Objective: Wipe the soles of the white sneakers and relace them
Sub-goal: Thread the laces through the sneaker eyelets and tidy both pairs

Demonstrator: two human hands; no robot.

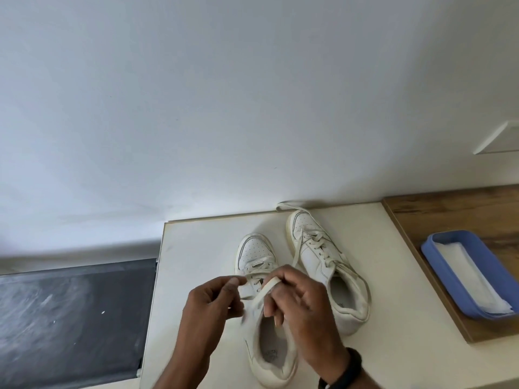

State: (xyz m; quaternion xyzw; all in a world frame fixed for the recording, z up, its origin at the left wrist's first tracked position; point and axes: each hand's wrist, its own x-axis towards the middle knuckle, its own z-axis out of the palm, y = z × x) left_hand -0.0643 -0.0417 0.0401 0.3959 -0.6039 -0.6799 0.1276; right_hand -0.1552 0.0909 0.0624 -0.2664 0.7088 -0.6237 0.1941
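Two white sneakers stand upright on a cream table (196, 248), toes pointing away from me. Over the near left sneaker (258, 254), both hands work its cream lace (262, 293). My left hand (213, 301) pinches one end of the lace between thumb and fingertips. My right hand (297, 301) has its fingers curled round another stretch of the same lace, above the shoe's tongue. The right sneaker (323, 265) is laced, with loose lace ends trailing past its toe and along its side.
A blue tray (438, 262) holding a folded white cloth (471, 279) sits on a wooden surface (449, 211) at the right. A white wall rises behind the table. A dark grey floor (70, 318) lies to the left below the table edge.
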